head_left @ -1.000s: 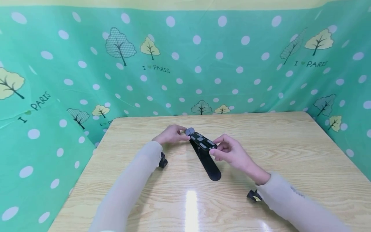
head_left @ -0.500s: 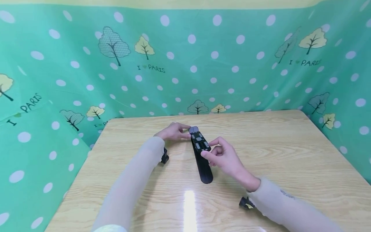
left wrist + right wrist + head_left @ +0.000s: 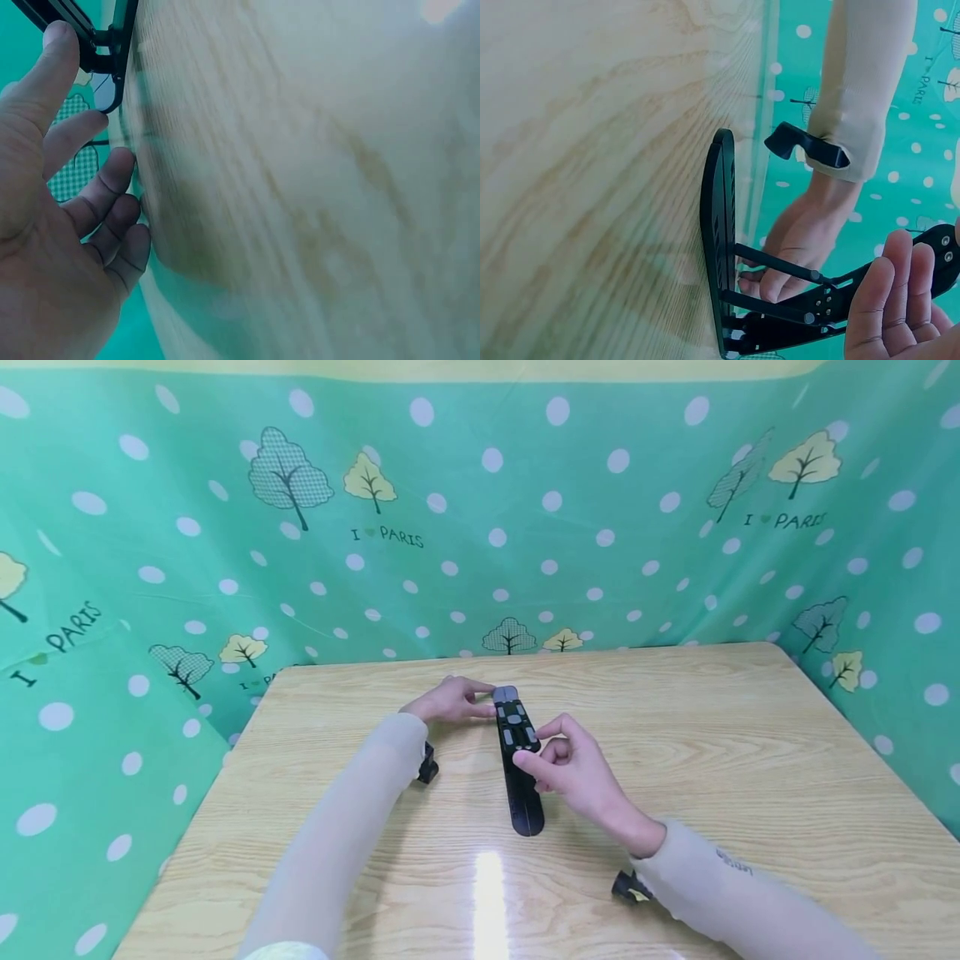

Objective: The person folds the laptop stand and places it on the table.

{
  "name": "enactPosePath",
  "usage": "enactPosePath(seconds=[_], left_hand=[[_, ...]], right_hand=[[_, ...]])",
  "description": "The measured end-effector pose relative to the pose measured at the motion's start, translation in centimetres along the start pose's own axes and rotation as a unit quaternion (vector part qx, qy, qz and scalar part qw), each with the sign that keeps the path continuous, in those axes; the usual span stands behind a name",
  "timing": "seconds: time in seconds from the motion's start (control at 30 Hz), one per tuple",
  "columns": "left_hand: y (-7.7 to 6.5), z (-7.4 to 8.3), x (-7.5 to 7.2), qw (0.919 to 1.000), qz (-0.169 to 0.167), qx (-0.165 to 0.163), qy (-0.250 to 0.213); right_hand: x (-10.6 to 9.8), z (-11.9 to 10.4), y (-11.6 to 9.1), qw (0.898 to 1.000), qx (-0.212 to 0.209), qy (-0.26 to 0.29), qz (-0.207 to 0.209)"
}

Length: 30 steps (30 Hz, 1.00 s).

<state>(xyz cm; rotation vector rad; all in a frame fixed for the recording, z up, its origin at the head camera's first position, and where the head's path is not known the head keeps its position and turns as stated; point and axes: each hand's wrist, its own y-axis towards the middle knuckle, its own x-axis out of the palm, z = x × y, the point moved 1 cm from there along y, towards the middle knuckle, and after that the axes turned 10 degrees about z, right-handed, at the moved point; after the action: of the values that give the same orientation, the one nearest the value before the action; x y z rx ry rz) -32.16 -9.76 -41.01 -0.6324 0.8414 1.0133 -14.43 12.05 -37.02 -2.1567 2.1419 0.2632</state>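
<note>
Head: stand [image 3: 515, 733] mid-frame on the counter [image 3: 675, 752], part folded. Right hand [image 3: 573, 768] pinches the raised panel [image 3: 514, 718] near its free end, thumb and forefinger; left hand [image 3: 452, 699] is at the grey end [image 3: 505, 694]. Best to hold the base [image 3: 524, 810] flat and swing the panel straight about its hinge, no twisting.

Left wrist: stand upper left; left thumb and forefinger lightly pinch its end, other fingers loosely bent.

Right wrist: stand lower right, struts [image 3: 776, 262] exposed; fingertips should avoid them. Right thumb contact can't be told here.
</note>
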Motion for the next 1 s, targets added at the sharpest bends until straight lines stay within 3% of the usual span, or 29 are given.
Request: enactPosePath(seconds=[0.23,0.5,0.77,1.0], left_hand=[[-1.4,-0.1,0.2,0.9995,0.023,0.013,-0.017],[-4.0,1.0,0.6,0.9986,0.039,0.014,-0.034],[-6.3,2.6,1.2,0.9939,0.083,0.035,-0.064],[-8.1,3.8,1.6,0.9898,0.111,0.015,-0.088]], right_hand=[[-0.2,0.1,0.2,1.0,-0.01,-0.014,-0.004],[-2.0,0.3,1.1,0.997,-0.068,0.03,0.002],[-3.0,1.0,2.6,0.998,-0.03,0.046,0.024],[-3.0,1.7,3.7,0.999,-0.002,0.04,0.025]])
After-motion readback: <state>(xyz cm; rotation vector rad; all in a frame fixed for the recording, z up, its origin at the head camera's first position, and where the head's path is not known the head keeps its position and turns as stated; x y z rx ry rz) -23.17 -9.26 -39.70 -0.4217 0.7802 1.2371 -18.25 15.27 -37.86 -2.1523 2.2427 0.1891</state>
